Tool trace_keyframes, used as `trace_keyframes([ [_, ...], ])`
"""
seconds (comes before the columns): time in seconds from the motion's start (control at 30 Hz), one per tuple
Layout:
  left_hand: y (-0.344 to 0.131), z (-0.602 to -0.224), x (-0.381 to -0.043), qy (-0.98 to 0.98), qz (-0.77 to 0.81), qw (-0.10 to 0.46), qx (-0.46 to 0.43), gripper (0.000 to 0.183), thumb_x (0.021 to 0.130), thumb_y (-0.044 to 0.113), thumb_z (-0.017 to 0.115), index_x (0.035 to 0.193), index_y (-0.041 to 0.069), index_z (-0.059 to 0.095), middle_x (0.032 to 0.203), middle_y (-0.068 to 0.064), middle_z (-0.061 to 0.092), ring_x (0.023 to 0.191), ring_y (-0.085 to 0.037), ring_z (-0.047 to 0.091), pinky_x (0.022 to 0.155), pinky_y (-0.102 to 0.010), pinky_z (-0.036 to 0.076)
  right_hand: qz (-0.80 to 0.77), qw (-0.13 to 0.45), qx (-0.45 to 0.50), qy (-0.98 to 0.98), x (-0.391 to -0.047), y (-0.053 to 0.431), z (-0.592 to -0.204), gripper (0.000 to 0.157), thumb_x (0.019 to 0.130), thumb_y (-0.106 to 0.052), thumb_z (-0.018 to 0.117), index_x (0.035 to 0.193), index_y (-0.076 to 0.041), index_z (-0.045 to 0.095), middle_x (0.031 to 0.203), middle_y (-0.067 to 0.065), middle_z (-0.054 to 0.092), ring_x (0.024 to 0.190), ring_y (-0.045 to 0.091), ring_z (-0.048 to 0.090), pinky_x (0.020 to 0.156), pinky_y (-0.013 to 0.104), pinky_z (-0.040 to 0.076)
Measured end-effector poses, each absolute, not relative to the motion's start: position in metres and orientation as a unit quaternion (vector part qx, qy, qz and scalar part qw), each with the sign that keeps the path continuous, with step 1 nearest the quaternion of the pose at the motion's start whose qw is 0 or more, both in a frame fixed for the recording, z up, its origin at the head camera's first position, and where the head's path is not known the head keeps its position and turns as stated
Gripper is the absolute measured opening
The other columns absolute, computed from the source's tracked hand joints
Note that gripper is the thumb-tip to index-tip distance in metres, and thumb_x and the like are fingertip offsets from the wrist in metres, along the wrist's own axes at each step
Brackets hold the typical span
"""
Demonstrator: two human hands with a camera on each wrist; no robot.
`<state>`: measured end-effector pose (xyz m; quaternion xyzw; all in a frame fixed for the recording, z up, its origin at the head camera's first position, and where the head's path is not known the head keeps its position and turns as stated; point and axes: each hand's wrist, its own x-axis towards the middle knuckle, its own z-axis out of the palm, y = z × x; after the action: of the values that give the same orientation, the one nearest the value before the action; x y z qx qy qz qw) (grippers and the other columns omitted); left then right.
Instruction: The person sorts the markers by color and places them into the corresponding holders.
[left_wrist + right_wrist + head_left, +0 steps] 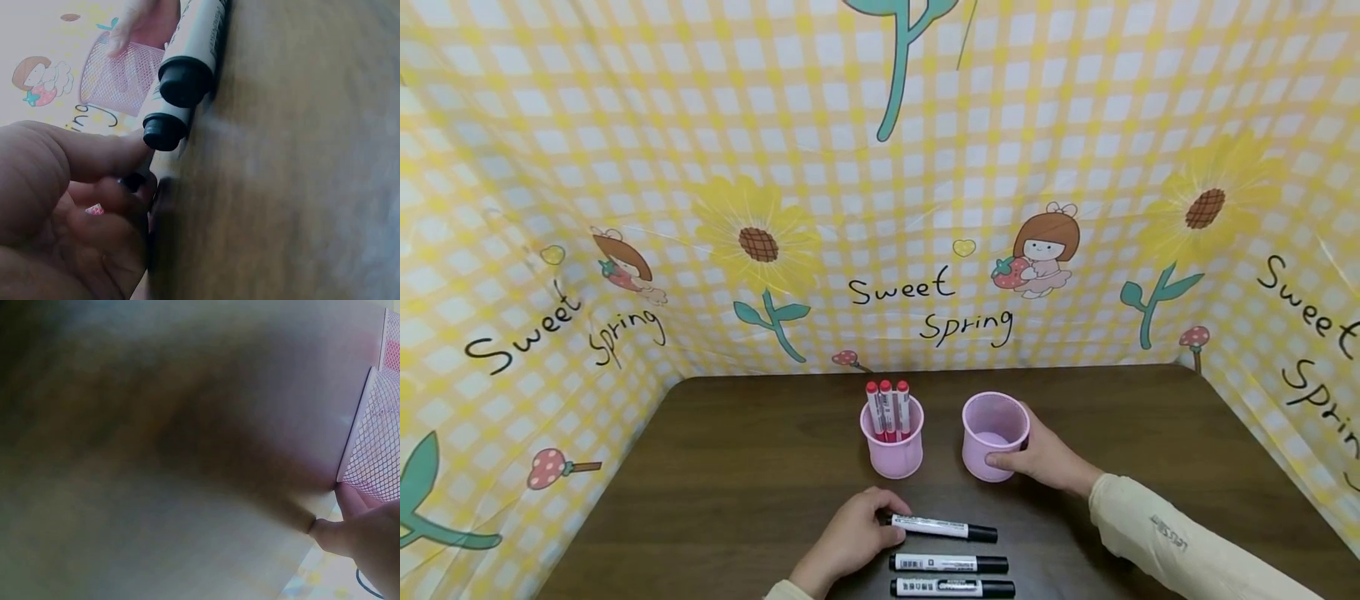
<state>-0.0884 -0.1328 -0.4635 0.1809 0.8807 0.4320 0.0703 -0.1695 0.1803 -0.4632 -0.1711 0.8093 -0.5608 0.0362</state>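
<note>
My left hand (857,533) pinches the rear end of a black-capped marker (928,526) between thumb and fingers. That marker lies slightly slanted, its cap pointing right. In the left wrist view, the thumb (106,153) and curled fingers close around its dark end, which they partly hide. My right hand (1052,454) grips a pink mesh pen holder (981,462) from its right side, thumb across the front. The holder stands upright, with its bare bottom visible inside. In the right wrist view, the fingers reach around the mesh wall.
A second pink pen holder (897,460) stands to the left, holding three red-capped markers (887,408). Nearer the front edge lie two more black-capped markers, an upper one (943,563) and a lower one (947,588). A checkered cloth (820,167) surrounds the dark wooden table (737,467).
</note>
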Motion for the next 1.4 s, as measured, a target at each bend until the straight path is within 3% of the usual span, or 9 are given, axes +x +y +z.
trace_keyframes([
  [0.3, -0.13, -0.459, -0.088, 0.821, 0.534, 0.145, 0.143, 0.017, 0.08, 0.007, 0.07, 0.097, 0.008, 0.069, 0.061, 0.002, 0.053, 0.045, -0.01, 0.046, 0.038, -0.026, 0.041, -0.553, 0.041, -0.168, 0.815, -0.17, 0.181, -0.463, 0.087, 0.068, -0.024, 0.086, 0.136, -0.007, 0.035, 0.126, 0.016, 0.051, 0.113, 0.033, 0.049, 0.095, 0.049, 0.035],
  [0.6, -0.125, -0.448, -0.093, 0.816, 0.547, 0.12, 0.141, 0.017, 0.083, 0.011, 0.07, 0.099, 0.01, 0.069, 0.062, 0.001, 0.055, 0.048, -0.013, 0.052, 0.047, -0.032, 0.049, -0.552, 0.046, -0.166, 0.816, -0.172, 0.18, -0.46, 0.087, 0.068, -0.025, 0.086, 0.136, -0.008, 0.034, 0.126, 0.015, 0.051, 0.113, 0.034, 0.049, 0.095, 0.048, 0.036],
  [0.8, -0.122, -0.439, -0.092, 0.786, 0.591, 0.106, 0.149, 0.02, 0.085, 0.011, 0.069, 0.104, 0.005, 0.068, 0.065, -0.001, 0.054, 0.053, -0.013, 0.053, 0.051, -0.035, 0.051, -0.551, 0.05, -0.163, 0.817, -0.171, 0.181, -0.461, 0.086, 0.069, -0.026, 0.086, 0.136, -0.008, 0.035, 0.126, 0.015, 0.051, 0.113, 0.034, 0.049, 0.094, 0.047, 0.036],
  [1.13, -0.111, -0.421, -0.087, 0.752, 0.62, 0.07, 0.213, 0.021, 0.087, 0.005, 0.067, 0.106, 0.0, 0.065, 0.081, -0.001, 0.06, 0.064, -0.007, 0.054, 0.057, -0.023, 0.048, -0.555, 0.06, -0.164, 0.813, -0.165, 0.18, -0.469, 0.085, 0.07, -0.025, 0.085, 0.136, -0.009, 0.035, 0.126, 0.015, 0.051, 0.114, 0.033, 0.049, 0.094, 0.047, 0.037],
  [1.4, -0.094, -0.374, -0.089, 0.746, 0.608, -0.023, 0.272, 0.016, 0.083, 0.003, 0.069, 0.099, 0.006, 0.068, 0.091, -0.007, 0.061, 0.078, -0.013, 0.056, 0.067, -0.028, 0.049, -0.552, 0.043, -0.166, 0.816, -0.171, 0.18, -0.468, 0.085, 0.068, -0.026, 0.086, 0.135, -0.01, 0.036, 0.125, 0.014, 0.052, 0.113, 0.032, 0.05, 0.094, 0.046, 0.038],
])
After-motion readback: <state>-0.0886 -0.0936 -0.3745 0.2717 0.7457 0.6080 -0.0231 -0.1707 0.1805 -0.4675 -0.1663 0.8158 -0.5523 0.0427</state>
